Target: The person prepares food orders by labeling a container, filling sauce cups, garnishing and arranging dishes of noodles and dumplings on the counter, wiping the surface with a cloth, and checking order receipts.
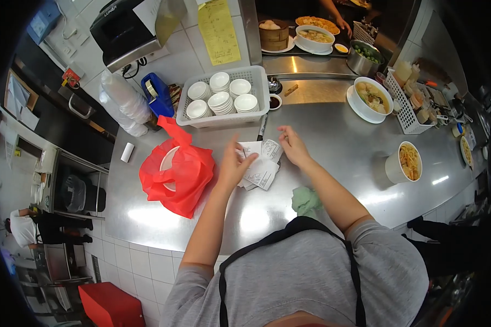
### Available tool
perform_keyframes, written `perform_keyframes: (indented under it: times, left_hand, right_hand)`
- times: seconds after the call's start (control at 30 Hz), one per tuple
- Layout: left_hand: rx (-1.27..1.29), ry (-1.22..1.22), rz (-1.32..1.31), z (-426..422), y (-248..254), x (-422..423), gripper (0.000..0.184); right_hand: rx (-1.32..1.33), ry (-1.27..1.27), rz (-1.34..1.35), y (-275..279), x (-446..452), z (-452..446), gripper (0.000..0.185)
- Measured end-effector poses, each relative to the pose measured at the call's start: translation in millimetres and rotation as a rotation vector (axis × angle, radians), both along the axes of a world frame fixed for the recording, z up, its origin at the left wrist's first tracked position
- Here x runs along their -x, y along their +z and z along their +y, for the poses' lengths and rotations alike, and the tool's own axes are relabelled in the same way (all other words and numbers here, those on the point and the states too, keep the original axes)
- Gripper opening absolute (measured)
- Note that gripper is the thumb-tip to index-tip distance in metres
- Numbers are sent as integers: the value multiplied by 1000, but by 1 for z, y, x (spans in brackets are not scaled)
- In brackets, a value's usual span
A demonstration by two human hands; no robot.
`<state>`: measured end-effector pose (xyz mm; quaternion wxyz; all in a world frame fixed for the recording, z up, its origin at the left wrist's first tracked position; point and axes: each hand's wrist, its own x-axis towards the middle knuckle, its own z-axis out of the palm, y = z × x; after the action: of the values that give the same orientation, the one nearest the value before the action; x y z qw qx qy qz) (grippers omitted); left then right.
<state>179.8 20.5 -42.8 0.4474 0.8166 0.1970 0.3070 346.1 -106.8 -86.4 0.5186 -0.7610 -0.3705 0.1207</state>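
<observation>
Several white printed slips point(261, 169) lie in a loose pile on the steel counter. My left hand point(235, 166) is over the left part of the pile, its fingers apart and the thumb pointing across the paper. Right of the slips, my right hand point(294, 145) is raised, with fingers curled and partly together; whether anything is between them is too small to tell. A black marker point(262, 127) lies just beyond the papers. To the left stands a red bag point(177, 171) with a white round container point(169, 163) inside. A crumpled green cloth point(306, 201) rests near my right forearm.
A grey basket point(184, 114) holds stacks of small white bowls. Behind it are a blue tape dispenser point(157, 95) and a printer point(126, 35). At right are a soup bowl point(372, 100), a noodle tub point(402, 163) and a condiment basket point(414, 127). Other people are at far left and beyond the pass.
</observation>
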Motion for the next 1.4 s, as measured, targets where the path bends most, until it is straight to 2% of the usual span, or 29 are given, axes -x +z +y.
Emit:
perform_keyframes:
  times: [0.03,0.13,0.2,0.23,0.3,0.33,0.4,0.47,0.53,0.6,0.63,0.67,0.73,0.83,0.9,0.93,1.0,1.07,1.17,1.2,1.27,1.4]
  left_hand:
    - [49,-142,219,8,-6,-5,28]
    - [123,-187,331,28,-5,-25,22]
    - [80,-46,273,59,27,-38,36]
    - [176,16,202,78,46,-45,41]
    - [38,69,55,120,82,-59,40]
    - [124,28,-30,160,77,-74,40]
    - [20,60,-3,212,85,-90,36]
    - [-341,134,89,309,60,-116,32]
    - [-36,131,102,346,65,-123,22]
    - [-490,360,-95,389,21,-131,35]
    - [-481,343,-80,394,13,-130,35]
    - [-197,215,79,398,7,-125,44]
    - [79,81,230,383,16,-121,54]
    - [171,178,131,344,30,-116,64]
    - [53,234,244,352,34,-112,77]
    - [55,233,246,355,36,-113,77]
    - [-266,504,300,354,46,-115,86]
    - [-311,498,280,337,69,-107,89]
    - [-220,220,111,241,121,-65,77]
    - [-165,128,57,203,137,-43,73]
    - [-225,12,-3,132,157,4,63]
    - [13,-231,-56,59,127,97,55]
  right_hand:
    - [2,2,8,-9,0,-5,33]
    - [73,94,-32,-27,13,-18,30]
    - [-108,-56,44,-46,25,-25,26]
    - [-108,-67,48,-43,27,-28,26]
    - [18,29,-252,-27,35,-34,22]
    - [23,21,-242,-24,37,-35,22]
    - [73,26,-240,-21,37,-33,23]
    - [72,15,-225,-22,35,-32,23]
    - [82,-8,-193,-25,35,-35,24]
    - [11,12,-113,-25,34,-35,27]
    - [23,-2,-97,-26,33,-35,27]
    - [-23,1,-29,-27,34,-36,30]
    - [-76,-5,31,-23,32,-35,33]
    - [-36,49,-1,-13,36,-39,39]
    - [-17,143,-246,-8,39,-39,45]
    - [-16,142,-244,-10,40,-39,45]
    - [119,302,-438,-18,40,-38,45]
    - [123,298,-402,-24,37,-33,40]
    - [97,33,-307,-19,28,-26,31]
    - [90,39,-311,-23,21,-22,31]
    - [-10,-113,-204,-35,5,-16,32]
    - [71,-92,-209,-26,-15,-16,32]
